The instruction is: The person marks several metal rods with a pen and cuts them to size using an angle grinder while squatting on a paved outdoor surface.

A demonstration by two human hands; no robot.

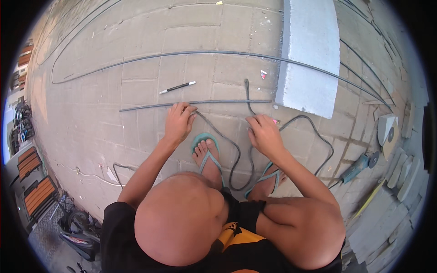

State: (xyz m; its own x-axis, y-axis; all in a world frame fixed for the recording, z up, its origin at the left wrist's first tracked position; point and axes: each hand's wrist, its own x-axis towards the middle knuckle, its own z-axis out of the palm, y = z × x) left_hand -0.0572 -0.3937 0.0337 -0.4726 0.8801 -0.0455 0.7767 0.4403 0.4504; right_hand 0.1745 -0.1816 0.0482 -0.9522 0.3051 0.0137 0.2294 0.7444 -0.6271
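Note:
My left hand (pixel 180 121), fingers pinched together, grips a dark cord (pixel 236 157) beside a straight grey metal rod (pixel 218 101) on the paving; whether it also touches the rod I cannot tell. From there the cord loops down between my feet and back up towards my right hand (pixel 265 135). That hand is closed around the cord, with a doubled end sticking out beyond its fingertips; the grip is partly hidden. More cord curves away to the right. A black-and-white marker pen (pixel 177 88) lies beyond the rod.
A long rod (pixel 200 53) crosses over a pale concrete block (pixel 310 59) at the right. An angle grinder (pixel 357 167) lies at the far right, near stone slabs (pixel 403 175). Green sandals (pixel 204 137) are on my feet. A parked motorbike (pixel 79 230) stands at the lower left.

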